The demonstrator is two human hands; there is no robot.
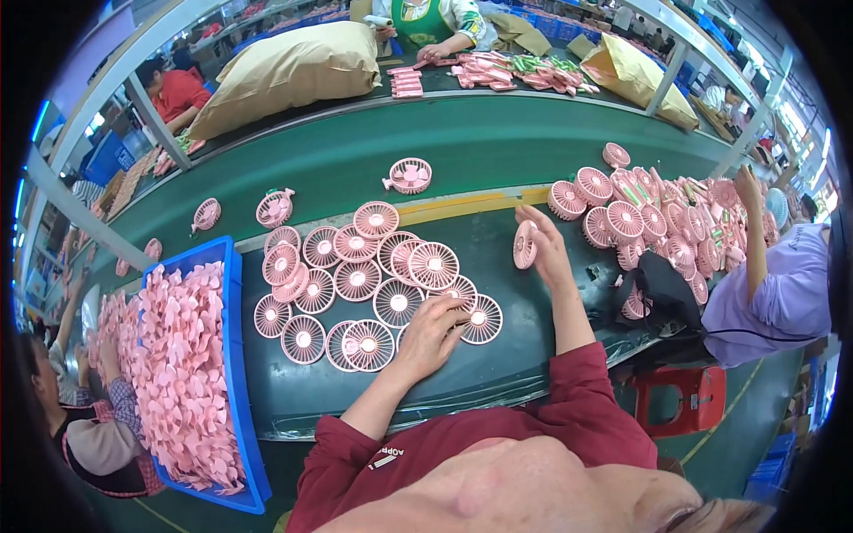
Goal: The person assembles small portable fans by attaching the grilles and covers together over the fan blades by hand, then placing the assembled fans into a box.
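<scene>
Head view: the right hand (553, 259) is raised above the surface (480, 384), with its fingers closed on a round pink fan part (524, 245), which stands on edge at the palm side of these fingers. The left hand (428, 339) is lowered, its fingers bent over the right-hand end of a group of spoked pink grilles (357, 280); whether these fingers are clamped on a grille cannot be determined. The grilles lie on the surface, several overlapping, mainly to the left of and beyond the left fingers. Farther left of these fingers, a blue bin (235, 338) contains pink fan blades (187, 364). Beyond both sets of fingers runs a green belt (329, 173), carrying a pink fan head (412, 175) with visible blades. To the right of the right fingers is a heap of pink fan assemblies (680, 222); a black cloth (659, 291) lies at its near side. A red stool (702, 400) stands below and to the right of the right fingers.
</scene>
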